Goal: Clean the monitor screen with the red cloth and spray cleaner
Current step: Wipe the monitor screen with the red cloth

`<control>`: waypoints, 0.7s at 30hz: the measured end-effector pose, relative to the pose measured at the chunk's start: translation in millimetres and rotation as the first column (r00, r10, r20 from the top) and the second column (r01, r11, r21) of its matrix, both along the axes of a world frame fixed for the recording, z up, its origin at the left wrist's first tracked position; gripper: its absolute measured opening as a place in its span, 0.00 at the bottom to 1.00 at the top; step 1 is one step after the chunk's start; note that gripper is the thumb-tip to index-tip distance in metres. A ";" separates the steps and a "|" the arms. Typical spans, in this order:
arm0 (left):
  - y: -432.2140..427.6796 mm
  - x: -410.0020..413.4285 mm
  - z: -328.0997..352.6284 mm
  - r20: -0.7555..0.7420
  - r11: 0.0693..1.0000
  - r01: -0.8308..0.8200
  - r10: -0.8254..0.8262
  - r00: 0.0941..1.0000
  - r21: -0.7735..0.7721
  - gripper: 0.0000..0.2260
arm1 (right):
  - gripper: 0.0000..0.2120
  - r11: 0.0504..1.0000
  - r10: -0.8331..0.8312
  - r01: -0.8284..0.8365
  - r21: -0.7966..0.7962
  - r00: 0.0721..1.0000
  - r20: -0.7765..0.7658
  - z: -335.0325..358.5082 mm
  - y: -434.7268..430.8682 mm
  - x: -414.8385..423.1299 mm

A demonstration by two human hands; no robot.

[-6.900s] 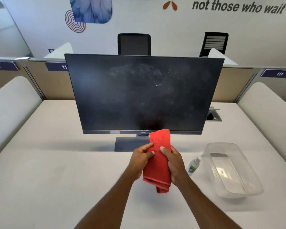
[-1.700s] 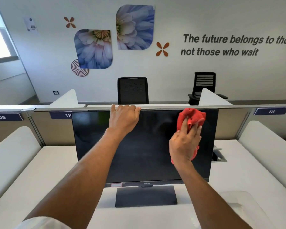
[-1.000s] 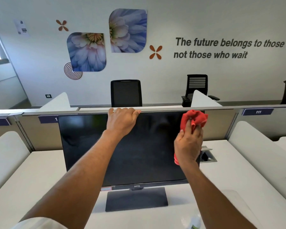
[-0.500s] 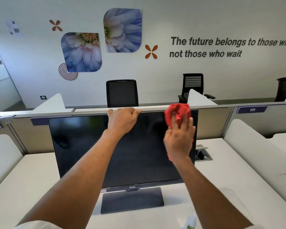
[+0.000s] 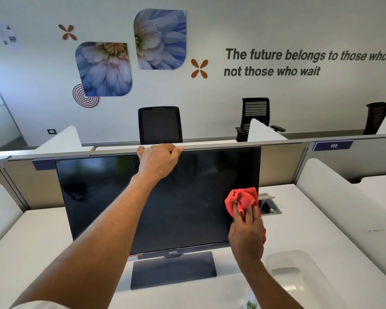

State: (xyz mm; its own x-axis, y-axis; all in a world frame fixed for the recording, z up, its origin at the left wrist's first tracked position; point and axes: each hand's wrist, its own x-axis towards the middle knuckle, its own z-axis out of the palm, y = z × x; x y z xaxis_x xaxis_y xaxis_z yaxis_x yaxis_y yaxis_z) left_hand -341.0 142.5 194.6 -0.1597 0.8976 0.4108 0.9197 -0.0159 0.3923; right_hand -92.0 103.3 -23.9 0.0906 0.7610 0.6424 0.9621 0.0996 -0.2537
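The left hand (image 5: pixel 158 162) grips the monitor (image 5: pixel 187 210) top; fingers (image 5: pixel 248 212) of the right hand (image 5: pixel 246 238) hold the red cloth (image 5: pixel 241 198) on its right side. Pushing hard could tilt it, or the forearm topple the spray bottle (image 5: pixel 251 303)

Only 1 cam, head-worn, wide-angle. Looking fwd & slightly down over desk (image 5: pixel 20 253), facing monitor (image 5: pixel 198 208) straight on, close up. Forearms (image 5: pixel 94 253) showing from bottom edge, back wall (image 5: pixel 276 23) filling top of frame.
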 end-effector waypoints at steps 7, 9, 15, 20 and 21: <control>1.3 -1.3 -2.6 -0.004 0.999 0.016 -0.015 1.000 0.034 0.20 | 0.30 0.989 0.066 -0.054 0.136 0.994 -0.082 90.9 40.8 -4.1; 1.3 -0.7 -3.2 -0.010 0.999 0.018 -0.017 1.000 0.039 0.19 | 0.31 0.986 0.084 -0.068 0.150 0.992 -0.098 120.4 54.4 -6.4; 0.8 8.4 4.6 -0.018 1.000 -0.008 0.008 1.000 -0.009 0.18 | 0.30 0.986 0.091 -0.064 0.152 0.981 -0.173 123.2 61.6 -4.3; 6.9 57.3 18.2 -0.007 0.984 0.130 -0.132 0.991 -0.125 0.17 | 0.29 0.998 0.024 -0.011 0.067 0.979 -0.201 64.8 34.9 -6.9; 9.2 65.5 19.3 -0.003 0.982 0.131 -0.133 0.991 -0.136 0.17 | 0.30 0.999 0.010 -0.002 0.036 0.979 -0.202 55.4 30.2 -7.2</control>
State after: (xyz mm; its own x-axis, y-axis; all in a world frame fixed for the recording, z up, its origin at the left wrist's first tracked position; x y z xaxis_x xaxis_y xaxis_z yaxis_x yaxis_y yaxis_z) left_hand -275.4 151.7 213.9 -0.0317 0.9580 0.2851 0.9177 -0.0851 0.3880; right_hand -99.3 133.5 31.5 0.2170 0.7393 0.6374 0.8906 0.1174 -0.4394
